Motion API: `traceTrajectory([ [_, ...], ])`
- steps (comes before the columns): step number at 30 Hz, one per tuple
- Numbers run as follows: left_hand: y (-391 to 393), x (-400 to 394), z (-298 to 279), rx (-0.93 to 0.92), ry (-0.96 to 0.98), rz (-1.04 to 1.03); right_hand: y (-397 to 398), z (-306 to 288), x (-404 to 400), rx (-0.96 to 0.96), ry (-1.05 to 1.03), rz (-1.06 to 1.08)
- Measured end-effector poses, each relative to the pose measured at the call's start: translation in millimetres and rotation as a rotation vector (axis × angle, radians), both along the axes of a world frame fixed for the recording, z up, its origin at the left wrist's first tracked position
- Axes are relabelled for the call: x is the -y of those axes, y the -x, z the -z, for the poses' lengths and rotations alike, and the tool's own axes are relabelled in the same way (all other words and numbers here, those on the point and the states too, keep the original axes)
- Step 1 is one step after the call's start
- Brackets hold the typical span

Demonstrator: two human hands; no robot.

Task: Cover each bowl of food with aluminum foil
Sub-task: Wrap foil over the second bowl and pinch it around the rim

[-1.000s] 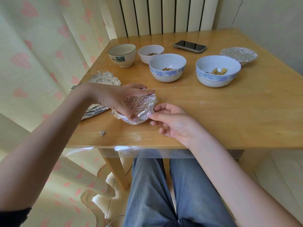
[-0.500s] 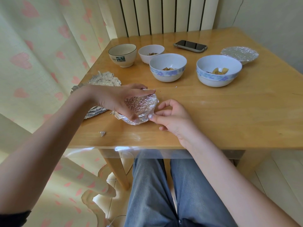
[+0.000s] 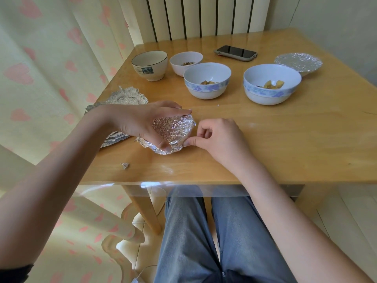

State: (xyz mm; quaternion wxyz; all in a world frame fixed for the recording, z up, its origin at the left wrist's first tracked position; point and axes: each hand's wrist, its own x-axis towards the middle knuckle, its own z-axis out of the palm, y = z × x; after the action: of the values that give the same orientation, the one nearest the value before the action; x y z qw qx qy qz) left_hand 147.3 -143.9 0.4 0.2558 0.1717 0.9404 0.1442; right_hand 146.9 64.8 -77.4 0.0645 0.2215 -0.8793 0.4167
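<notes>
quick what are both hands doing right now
Left hand: grips the foil-covered bowl, thumb on its near side.
Right hand: pinches the foil edge at the bowl's right side.

Wooden table (image 3: 265, 144) holds six bowls (image 3: 207, 79), phone (image 3: 235, 52), foil stack (image 3: 126, 97), foil scrap (image 3: 124, 165)

You have six bowls on the tabletop (image 3: 265, 139): four open ones, namely a cream bowl (image 3: 150, 65), a small white bowl (image 3: 186, 63) and two blue-patterned bowls (image 3: 207, 79) (image 3: 272, 83), plus two wrapped in foil, one near the front edge (image 3: 173, 131) and one at the far right (image 3: 297, 62). You also have one stack of crumpled foil sheets (image 3: 126, 98), one small foil scrap (image 3: 125, 165) and one phone (image 3: 235, 52). Two hands are in view, your left (image 3: 140, 123) and your right (image 3: 220, 137).
</notes>
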Motion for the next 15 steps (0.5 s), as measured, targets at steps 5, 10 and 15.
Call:
traceTrajectory([
  [5,-1.2,-0.6,1.6,-0.017,-0.002,-0.018,-9.1,2.7,-9.5,0.058,0.021,-0.09],
  [10,-1.6,-1.1,2.5,-0.035,0.005,-0.02,-13.0,-0.2,3.9,0.004,-0.024,-0.008],
  [15,-2.7,-2.0,4.3,-0.063,-0.022,-0.027,-11.5,3.4,5.5,0.023,-0.008,-0.005],
])
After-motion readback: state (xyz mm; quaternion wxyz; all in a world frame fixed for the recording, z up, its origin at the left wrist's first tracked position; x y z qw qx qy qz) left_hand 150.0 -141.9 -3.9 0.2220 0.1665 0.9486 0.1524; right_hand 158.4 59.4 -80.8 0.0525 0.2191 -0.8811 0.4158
